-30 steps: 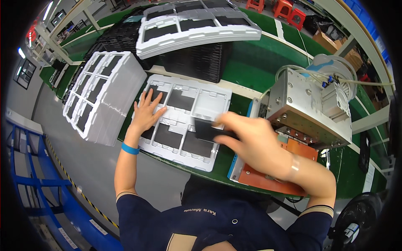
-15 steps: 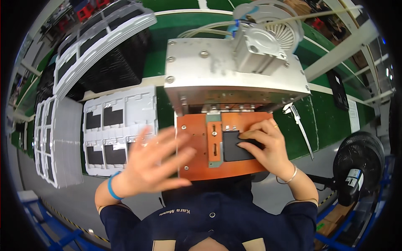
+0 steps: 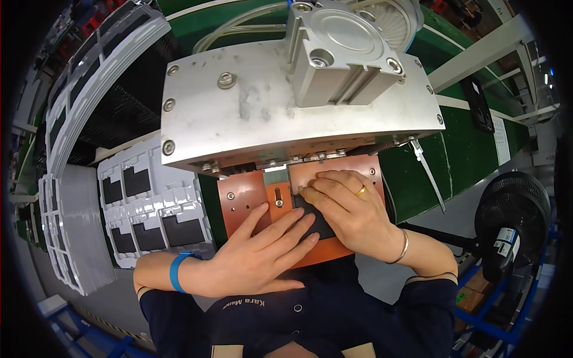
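A thin, flat black piece (image 3: 322, 229) lies on the orange plate (image 3: 243, 200) of a metal press (image 3: 250, 113). My left hand (image 3: 253, 256) rests with its fingers spread, their tips at the left side of the black piece and the slotted orange guide block (image 3: 276, 194). Bent over the piece from the right, my right hand (image 3: 352, 209) has its fingers close together, thumb and fingertips pinching at the upper edge of the piece. Both hands hide much of the piece, so its outline cannot be followed.
To the left lies a white tray (image 3: 155, 206) with several black pieces, beside tall stacks of white trays (image 3: 89, 221). A metal caliper (image 3: 427, 170) lies on the green bench (image 3: 456, 155) at right. A black fan (image 3: 513, 221) stands far right.
My left hand has come right, from the tray side onto the black piece. My right hand's fingers have shifted to its upper edge. The view has shifted, and the press looks larger.
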The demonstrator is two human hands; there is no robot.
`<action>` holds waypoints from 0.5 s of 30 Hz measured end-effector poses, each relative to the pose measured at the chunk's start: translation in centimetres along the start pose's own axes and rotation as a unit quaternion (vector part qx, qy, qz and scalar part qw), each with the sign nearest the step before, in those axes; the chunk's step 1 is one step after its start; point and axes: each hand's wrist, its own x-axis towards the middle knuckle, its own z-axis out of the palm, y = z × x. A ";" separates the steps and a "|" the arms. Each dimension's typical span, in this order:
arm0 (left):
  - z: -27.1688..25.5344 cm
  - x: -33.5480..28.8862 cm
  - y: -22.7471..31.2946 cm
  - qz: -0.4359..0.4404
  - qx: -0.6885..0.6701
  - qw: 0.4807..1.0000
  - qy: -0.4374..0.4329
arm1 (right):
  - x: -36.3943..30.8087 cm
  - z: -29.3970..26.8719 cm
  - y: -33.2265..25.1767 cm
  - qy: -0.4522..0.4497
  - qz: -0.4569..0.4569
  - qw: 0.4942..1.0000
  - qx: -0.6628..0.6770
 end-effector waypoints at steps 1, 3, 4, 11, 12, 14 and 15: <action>0.1 0.0 0.0 0.000 0.001 1.000 -0.001 | 0.1 0.1 -0.1 -0.003 0.009 1.000 -0.007; -0.1 0.0 0.0 -0.001 0.009 1.000 -0.004 | 0.2 0.1 -0.1 0.015 0.024 1.000 -0.010; -0.1 0.1 0.0 -0.001 0.008 1.000 -0.004 | 0.2 0.2 -0.2 0.032 0.033 0.999 -0.004; 0.1 0.1 -0.2 0.003 0.002 1.000 0.004 | 0.1 0.1 -0.1 0.010 0.020 1.000 -0.022; 0.0 0.1 -0.1 0.003 0.003 1.000 0.004 | 0.1 0.1 0.0 0.027 0.031 0.999 -0.022; -0.1 0.1 -0.1 -0.004 -0.003 1.000 0.003 | -0.1 0.0 0.2 0.060 0.051 0.997 -0.024; -0.2 0.0 -0.1 -0.008 -0.006 1.000 0.004 | -0.4 -0.6 0.0 0.052 0.070 0.996 0.016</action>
